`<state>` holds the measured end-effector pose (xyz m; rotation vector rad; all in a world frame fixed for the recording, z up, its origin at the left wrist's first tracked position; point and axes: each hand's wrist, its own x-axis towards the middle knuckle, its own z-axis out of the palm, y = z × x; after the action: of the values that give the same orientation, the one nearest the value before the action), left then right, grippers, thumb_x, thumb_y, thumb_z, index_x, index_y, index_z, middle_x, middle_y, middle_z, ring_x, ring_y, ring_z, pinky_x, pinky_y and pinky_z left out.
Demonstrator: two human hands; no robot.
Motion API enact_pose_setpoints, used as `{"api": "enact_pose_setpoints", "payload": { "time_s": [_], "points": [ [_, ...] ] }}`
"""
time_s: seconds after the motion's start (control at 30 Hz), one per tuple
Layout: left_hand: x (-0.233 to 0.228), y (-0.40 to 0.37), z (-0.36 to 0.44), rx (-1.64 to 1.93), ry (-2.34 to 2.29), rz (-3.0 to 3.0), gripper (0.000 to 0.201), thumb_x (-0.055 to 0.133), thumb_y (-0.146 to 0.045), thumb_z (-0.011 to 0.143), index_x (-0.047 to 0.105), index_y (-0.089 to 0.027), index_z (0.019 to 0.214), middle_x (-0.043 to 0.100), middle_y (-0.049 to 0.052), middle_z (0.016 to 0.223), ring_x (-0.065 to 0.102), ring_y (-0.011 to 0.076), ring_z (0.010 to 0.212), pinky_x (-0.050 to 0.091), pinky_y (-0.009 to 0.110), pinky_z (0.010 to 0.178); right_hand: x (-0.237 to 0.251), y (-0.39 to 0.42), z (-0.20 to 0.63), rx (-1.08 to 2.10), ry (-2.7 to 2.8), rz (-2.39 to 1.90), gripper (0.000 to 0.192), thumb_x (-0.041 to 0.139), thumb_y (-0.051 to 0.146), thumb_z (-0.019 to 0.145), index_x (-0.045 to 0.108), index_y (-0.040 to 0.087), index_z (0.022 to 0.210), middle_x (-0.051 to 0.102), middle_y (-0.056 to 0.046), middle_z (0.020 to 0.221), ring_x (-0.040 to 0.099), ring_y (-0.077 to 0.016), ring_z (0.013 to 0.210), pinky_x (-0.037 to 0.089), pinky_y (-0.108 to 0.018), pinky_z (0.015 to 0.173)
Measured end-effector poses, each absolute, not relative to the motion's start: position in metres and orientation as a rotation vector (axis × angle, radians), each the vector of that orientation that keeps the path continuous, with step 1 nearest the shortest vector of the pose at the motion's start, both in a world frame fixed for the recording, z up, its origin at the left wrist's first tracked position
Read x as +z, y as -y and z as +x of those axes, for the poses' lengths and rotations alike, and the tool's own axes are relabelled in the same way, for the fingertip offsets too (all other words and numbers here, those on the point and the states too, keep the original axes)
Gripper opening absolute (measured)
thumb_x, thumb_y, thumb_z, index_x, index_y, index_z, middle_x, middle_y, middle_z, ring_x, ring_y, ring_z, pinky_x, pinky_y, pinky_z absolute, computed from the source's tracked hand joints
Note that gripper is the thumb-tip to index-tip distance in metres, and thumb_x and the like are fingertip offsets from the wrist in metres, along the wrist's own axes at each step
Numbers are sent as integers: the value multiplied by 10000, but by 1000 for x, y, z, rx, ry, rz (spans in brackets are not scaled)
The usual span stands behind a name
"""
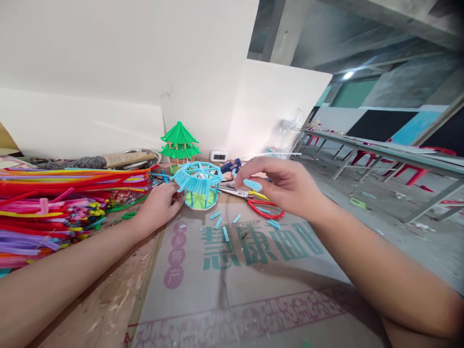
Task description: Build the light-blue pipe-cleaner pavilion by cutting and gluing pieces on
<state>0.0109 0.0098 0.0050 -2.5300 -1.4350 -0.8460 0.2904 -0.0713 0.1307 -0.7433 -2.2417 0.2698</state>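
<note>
A small model pavilion [199, 186] has a pale blue roof of short pipe cleaner strips, blue posts and a green floor. My left hand [159, 205] grips its left side, the fingertips partly hidden behind the roof edge and posts. Raised to the right of the model, my right hand [286, 186] pinches a short pale blue pipe cleaner piece [253, 184]. Several cut blue pieces [225, 234] lie on the printed sheet in front of the model. Red and yellow handled scissors [266, 208] rest under the right hand, partly covered by it.
Bundles of coloured pipe cleaners [72, 186] fill the left side. Behind the model stand a green-roofed pagoda [179, 142], a small digital clock [219, 156] and a dark blue glue gun [230, 166]. A white board [203, 96] closes off the back. Long tables [384, 154] stand farther right.
</note>
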Motion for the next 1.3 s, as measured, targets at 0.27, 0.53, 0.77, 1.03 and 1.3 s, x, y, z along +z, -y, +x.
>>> {"api": "enact_pose_setpoints", "payload": {
  "time_s": [0.27,0.53,0.77,1.03,1.3],
  "points": [
    [14,2,11,-738,1500,-2529,227,496,-310,850,571,-202,664,612,39,649,579,211,646,366,303,590,144,79,295,-236,2430,-701,273,438,274,990,711,273,996,675,-32,867,615,-191,877,467,-384,849],
    [23,40,36,-609,1243,-2692,344,424,-401,967,702,-229,862,741,42,847,653,226,808,418,333,728,126,47,305,-324,2611,-708,209,520,242,970,720,182,949,646,-78,910,578,-193,879,432,-306,751],
    [27,44,81,-416,1358,-2752,263,449,-319,966,693,-222,955,745,75,921,690,251,818,442,326,665,125,50,303,-298,2779,-775,226,507,207,964,732,193,948,648,-75,933,586,-204,885,430,-323,774],
    [30,55,76,-835,1513,-2859,201,512,-313,915,659,-198,842,719,29,810,646,200,740,445,298,681,118,51,299,-222,2824,-811,178,547,180,936,724,199,936,686,-66,964,617,-210,939,434,-315,800],
    [18,54,70,-1601,1928,-3197,271,591,-432,835,619,-163,814,659,7,685,569,132,589,427,233,547,103,46,292,-192,2865,-835,188,529,214,952,701,165,893,679,-70,875,603,-186,849,421,-297,771]
  ]
}}
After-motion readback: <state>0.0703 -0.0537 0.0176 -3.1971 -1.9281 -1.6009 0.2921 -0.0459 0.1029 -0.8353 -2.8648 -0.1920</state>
